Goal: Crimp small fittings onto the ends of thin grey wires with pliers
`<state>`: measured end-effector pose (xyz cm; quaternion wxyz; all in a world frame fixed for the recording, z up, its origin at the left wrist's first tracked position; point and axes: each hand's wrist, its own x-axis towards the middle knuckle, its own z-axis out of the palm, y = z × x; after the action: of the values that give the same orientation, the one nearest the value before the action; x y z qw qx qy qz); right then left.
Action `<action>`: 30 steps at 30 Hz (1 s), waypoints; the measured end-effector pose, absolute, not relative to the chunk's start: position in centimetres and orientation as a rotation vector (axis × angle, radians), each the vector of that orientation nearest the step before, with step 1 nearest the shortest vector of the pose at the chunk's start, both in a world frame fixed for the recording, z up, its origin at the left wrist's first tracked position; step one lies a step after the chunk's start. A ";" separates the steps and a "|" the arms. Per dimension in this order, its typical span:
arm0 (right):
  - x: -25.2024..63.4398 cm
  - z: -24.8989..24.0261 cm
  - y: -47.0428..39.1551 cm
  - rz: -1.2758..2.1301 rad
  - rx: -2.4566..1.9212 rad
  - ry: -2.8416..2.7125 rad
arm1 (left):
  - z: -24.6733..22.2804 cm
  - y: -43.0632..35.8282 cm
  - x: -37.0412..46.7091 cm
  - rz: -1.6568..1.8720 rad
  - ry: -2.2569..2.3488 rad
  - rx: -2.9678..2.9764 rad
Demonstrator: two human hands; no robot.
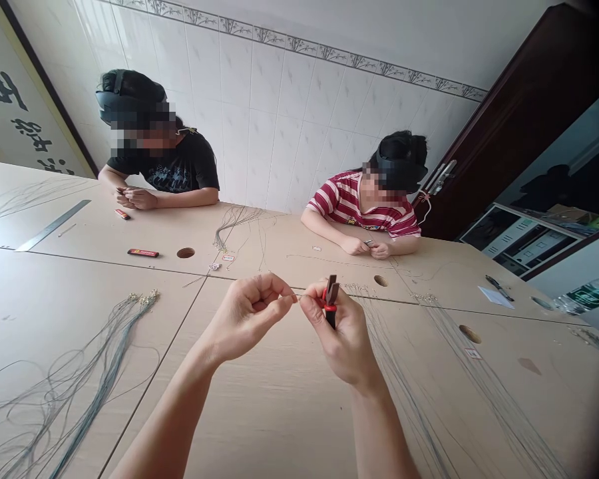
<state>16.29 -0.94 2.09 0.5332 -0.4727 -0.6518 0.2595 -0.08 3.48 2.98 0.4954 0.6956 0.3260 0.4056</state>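
My left hand (247,316) is closed in a pinch, its thumb and forefinger meeting at a tiny, thin piece that is too small to name. Directly beside it, the thumb and forefinger of my right hand (343,336) are pinched together, their tips almost touching those of the left. Tucked in that right hand is a small pair of pliers (332,303) with red and black handles, its dark jaws pointing up; part of the handles is hidden by the palm. Both hands are raised above the light wooden table (279,412).
Bundles of thin grey-green cords with small metal ends (114,352) lie left, with more cords (404,386) right. Across the table two people work with their hands. A lighter (143,253), steel ruler (54,224), pen (499,287) and plastic bottle (589,294) lie around.
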 end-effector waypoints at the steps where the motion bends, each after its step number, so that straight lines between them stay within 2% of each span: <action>1: 16.3 2.1 -0.9 0.621 -1.125 -1.553 | 3.0 3.5 -0.1 0.986 0.782 1.685; 30: 16.5 2.1 -0.9 0.362 -1.144 -1.744 | 3.5 3.3 -0.1 1.002 0.817 1.710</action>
<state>16.52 -0.86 2.06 0.4901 -0.4712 -0.7180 0.1491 -0.15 3.31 3.53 0.4783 0.7005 0.3347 0.4105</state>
